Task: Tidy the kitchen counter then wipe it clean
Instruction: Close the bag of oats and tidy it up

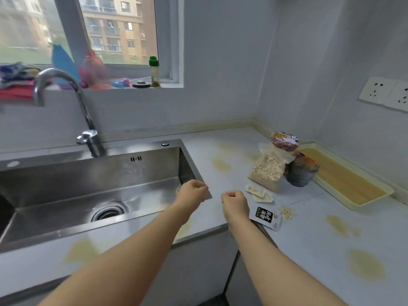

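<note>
The kitchen counter (309,235) is running from the sink (88,184) round into the corner, and it is waiting on both halves of the job. Yellowish stains (366,265) are showing across its pale surface, with more near the front edge by the sink, so the wiping looks not yet begun. Clutter is sitting on it too: a black-and-white sachet (266,217) is lying at the front edge, torn pale wrappers (259,193) are lying just behind it, and spilled oat flakes (286,212) are scattered beside them. Further back, a bag of oats (267,170) is leaning against a dark bowl (301,173), with a lidded tub (284,141) perched on top, next to a cream tray (344,177).

A person is reaching both arms out over the counter's edge. The left hand (194,193) is hovering over the sink's near corner and the right hand (235,202) just beside the sachet, each with fingers curled in toward the palm and nothing visible in its grasp. Judging by this, the tidying is only starting. No cloth is in either hand; folded cloths (15,85) are resting on the windowsill.
</note>
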Available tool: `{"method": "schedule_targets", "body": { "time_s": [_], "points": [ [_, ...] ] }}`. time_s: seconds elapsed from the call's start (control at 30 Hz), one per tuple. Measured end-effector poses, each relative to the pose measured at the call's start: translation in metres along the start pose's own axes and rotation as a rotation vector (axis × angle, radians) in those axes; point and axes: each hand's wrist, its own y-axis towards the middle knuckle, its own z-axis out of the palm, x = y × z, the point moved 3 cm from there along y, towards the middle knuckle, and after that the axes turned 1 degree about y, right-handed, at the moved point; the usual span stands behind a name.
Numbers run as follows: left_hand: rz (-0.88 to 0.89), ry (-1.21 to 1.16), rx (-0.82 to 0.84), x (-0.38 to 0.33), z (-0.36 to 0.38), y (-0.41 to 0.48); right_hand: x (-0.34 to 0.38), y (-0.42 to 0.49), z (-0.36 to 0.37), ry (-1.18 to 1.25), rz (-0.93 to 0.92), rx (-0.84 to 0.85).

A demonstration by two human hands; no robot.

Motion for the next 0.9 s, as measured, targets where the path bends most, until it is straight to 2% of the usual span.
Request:
{"method": "schedule_targets", "body": {
  "time_s": [0.33, 0.63, 0.9],
  "points": [
    [-0.101, -0.178, -0.309, 0.074, -0.148, -0.105, 0.0, -0.118, 0.129, -0.062, -0.063, 0.431],
    [-0.172, -0.175, -0.569, 0.146, -0.313, -0.171, 0.022, -0.229, 0.29, -0.124, -0.136, 0.678],
    [-0.213, -0.137, -0.701, 0.204, -0.47, -0.208, 0.044, -0.333, 0.44, -0.13, -0.19, 0.824]
  ]
}}
